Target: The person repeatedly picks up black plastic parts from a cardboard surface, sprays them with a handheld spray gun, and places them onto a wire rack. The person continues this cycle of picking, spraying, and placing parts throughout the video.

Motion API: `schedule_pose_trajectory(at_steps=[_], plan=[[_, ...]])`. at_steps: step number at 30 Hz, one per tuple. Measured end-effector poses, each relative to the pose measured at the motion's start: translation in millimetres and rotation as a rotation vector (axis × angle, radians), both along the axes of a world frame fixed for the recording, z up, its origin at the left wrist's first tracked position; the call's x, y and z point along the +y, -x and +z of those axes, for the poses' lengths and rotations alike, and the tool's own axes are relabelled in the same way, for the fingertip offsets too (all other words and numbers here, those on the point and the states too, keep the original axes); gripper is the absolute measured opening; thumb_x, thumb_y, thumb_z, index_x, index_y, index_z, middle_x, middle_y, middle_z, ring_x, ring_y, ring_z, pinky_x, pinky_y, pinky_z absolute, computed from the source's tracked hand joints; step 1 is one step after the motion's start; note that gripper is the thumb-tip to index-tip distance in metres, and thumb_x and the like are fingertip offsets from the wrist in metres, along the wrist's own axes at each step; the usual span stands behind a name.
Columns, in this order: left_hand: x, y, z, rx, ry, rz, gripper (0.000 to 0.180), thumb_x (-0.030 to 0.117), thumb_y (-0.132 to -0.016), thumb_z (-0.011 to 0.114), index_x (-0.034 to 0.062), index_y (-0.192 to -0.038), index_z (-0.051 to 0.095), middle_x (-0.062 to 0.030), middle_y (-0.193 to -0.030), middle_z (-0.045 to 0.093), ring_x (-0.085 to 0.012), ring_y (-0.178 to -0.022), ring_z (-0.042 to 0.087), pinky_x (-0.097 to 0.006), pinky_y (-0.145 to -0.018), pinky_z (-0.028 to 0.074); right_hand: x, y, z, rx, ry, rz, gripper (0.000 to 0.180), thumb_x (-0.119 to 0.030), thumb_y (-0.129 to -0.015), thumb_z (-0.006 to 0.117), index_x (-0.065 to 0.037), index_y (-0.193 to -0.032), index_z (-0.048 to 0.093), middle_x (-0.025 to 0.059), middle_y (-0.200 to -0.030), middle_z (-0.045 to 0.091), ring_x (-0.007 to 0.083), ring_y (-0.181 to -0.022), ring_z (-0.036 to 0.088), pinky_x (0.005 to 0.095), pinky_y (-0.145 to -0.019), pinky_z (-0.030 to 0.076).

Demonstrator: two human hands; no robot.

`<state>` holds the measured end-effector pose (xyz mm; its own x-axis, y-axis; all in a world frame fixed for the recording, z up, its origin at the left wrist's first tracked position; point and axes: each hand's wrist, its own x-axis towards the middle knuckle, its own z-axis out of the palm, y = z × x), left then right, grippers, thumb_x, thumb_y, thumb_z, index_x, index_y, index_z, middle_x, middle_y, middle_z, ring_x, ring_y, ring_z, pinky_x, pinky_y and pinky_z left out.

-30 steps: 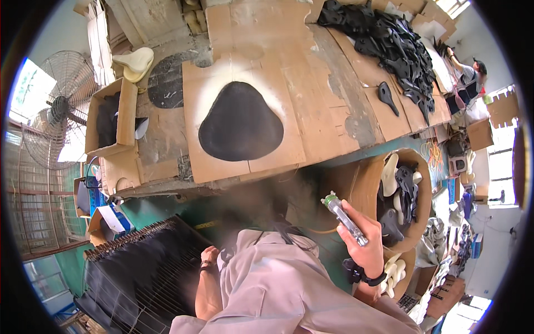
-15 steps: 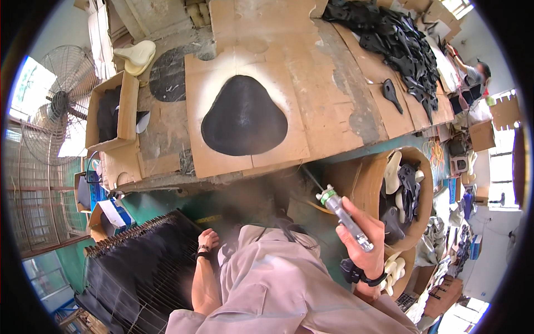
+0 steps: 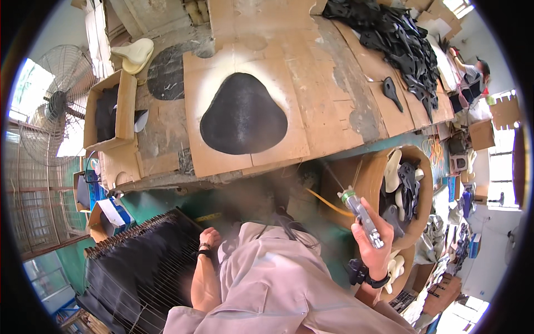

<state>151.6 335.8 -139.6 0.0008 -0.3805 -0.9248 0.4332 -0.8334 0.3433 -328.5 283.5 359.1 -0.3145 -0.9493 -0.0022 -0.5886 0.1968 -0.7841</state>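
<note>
My right hand [image 3: 371, 239] is wrapped round a silver spray gun [image 3: 364, 217] with a green ring near its nozzle. A thin pale streak runs from the nozzle up and left, below the table's front edge. On the table a black, rounded-triangular saddle cover piece [image 3: 243, 114] lies flat on a cardboard sheet [image 3: 286, 147], with a whitish sprayed halo around its upper part. My left hand [image 3: 209, 237] hangs low, fingers curled and nothing visible in them, between my lap and a wire rack [image 3: 161, 239] draped with black sheets.
A yellow-orange hose [image 3: 328, 205] runs beside the gun. Right of it stands a large cardboard box [image 3: 356, 175] of saddle parts. Black saddle shells [image 3: 397, 50] pile at the table's far right. At left are an open carton [image 3: 127, 111], a cream saddle [image 3: 134, 54] and a fan [image 3: 58, 103].
My right hand has moved right and slightly down with the spray gun, away from the table edge. My left hand has hardly moved. The cover piece stays in place.
</note>
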Motion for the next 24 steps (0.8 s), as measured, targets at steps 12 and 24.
schedule_pose_trajectory(at_steps=[12, 24], plan=[[-219.6, 87.8, 90.9, -0.617, 0.641, -0.302, 0.025, 0.014, -0.088, 0.068, 0.0068, -0.111, 0.069, -0.0043, -0.082, 0.068, -0.0133, -0.072, 0.065, -0.030, -0.063, 0.054, 6.9, -24.6, -14.9, -0.133, -0.007, -0.005, 0.054, 0.004, -0.077, 0.071, 0.003, -0.129, 0.062, 0.0195, -0.097, 0.071, 0.0295, -0.079, 0.070, 0.0311, -0.074, 0.053], [-346.7, 177.5, 122.8, -1.458, 0.476, -0.697, 0.027, 0.023, -0.075, 0.078, 0.0160, -0.099, 0.069, -0.0115, -0.104, 0.066, -0.0341, -0.101, 0.064, -0.044, -0.088, 0.052, 53.7, 27.7, -10.8, -0.217, -0.069, -0.135, 0.052, 0.002, -0.077, 0.073, 0.003, -0.128, 0.063, 0.0167, -0.090, 0.070, 0.0275, -0.073, 0.066, 0.0306, -0.069, 0.051]])
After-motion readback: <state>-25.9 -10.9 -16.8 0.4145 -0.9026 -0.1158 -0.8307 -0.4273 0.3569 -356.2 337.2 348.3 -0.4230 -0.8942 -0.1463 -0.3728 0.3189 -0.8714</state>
